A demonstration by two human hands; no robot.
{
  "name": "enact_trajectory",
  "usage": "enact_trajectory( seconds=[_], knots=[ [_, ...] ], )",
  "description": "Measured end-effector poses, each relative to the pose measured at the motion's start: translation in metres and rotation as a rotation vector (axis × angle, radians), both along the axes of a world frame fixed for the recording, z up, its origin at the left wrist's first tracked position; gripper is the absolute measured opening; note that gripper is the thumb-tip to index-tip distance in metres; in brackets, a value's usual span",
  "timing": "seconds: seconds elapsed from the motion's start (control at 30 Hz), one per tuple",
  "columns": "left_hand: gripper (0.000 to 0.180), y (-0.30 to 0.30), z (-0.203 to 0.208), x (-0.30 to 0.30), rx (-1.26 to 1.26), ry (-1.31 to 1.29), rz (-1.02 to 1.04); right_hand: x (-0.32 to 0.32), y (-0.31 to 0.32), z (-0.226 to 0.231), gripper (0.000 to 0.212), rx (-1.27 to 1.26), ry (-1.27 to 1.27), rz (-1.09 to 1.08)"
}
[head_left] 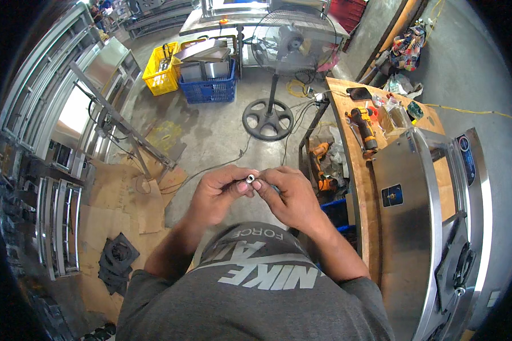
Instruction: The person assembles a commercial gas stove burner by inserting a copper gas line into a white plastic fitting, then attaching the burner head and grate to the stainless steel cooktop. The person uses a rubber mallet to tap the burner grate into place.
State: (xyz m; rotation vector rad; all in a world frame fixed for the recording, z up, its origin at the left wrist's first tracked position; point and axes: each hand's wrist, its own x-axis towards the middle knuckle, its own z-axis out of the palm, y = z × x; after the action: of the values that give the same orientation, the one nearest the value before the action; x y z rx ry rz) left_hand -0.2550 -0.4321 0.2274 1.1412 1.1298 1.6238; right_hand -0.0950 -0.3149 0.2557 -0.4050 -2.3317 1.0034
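Note:
A small silvery metal fitting (251,178), with a round hole in its end, is pinched between the fingertips of both hands in front of my chest. My left hand (219,190) closes on it with thumb and forefinger. From the other side, my right hand (287,193) grips it the same way, thumb pressed close to the left thumb. Most of the fitting is hidden behind the fingers, so its full length cannot be made out.
To the right, a wooden workbench (363,199) carries a yellow-black power drill (363,129) and a large stainless steel cabinet (407,210). Ahead stands a black pedestal fan (273,113), beside a blue crate (207,89) and yellow crate (160,71). Cardboard (105,227) and metal frames (57,227) lie left.

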Motion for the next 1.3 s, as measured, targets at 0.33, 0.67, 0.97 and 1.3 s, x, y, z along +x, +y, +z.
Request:
enact_trajectory(
  seconds=[0.33, 0.67, 0.97, 1.3],
  knots=[
    [0.031, -0.003, -0.005, 0.008, 0.048, -0.040, -0.060, 0.008, -0.015, 0.014, 0.013, 0.174, -0.033, -0.122],
    [0.016, -0.006, -0.004, 0.017, 0.129, 0.126, 0.272, 0.000, -0.017, 0.005, 0.018, 0.328, 0.067, -0.156],
    [0.012, -0.014, 0.007, 0.009, 0.081, 0.115, 0.185, 0.000, -0.024, 0.013, 0.020, 0.297, 0.038, -0.138],
    [0.013, -0.016, 0.013, 0.008, -0.025, -0.042, 0.050, 0.006, -0.023, 0.008, 0.016, 0.351, 0.025, -0.186]
  ],
)
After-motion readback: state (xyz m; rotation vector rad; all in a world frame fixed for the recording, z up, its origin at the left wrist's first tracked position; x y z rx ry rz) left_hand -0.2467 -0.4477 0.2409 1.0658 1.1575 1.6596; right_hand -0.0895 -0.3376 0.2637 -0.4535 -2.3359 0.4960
